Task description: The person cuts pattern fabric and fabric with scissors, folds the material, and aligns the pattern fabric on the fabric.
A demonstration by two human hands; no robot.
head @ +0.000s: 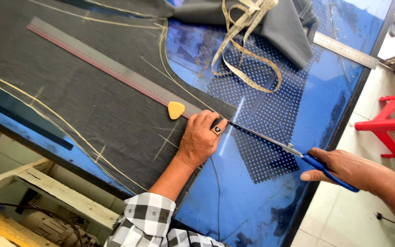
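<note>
My left hand [200, 138] lies flat on a dark grey cloth [83, 96] marked with yellow chalk lines, its fingers at the cloth's right edge, a ring on one finger. My right hand [348, 168] grips the blue handles of long scissors [270, 141]. The blades reach left to the cloth's edge beside my left fingers. A yellow triangular tailor's chalk [176, 110] rests on the cloth just left of my left hand, next to a long clear ruler with a red edge [110, 68].
The blue table [252, 201] carries a yellow tape measure [245, 50], folded grey cloth [280, 27] and a steel ruler [346, 50] at the back right. A red plastic stool [392, 123] stands on the tiled floor to the right. A wooden frame sits lower left.
</note>
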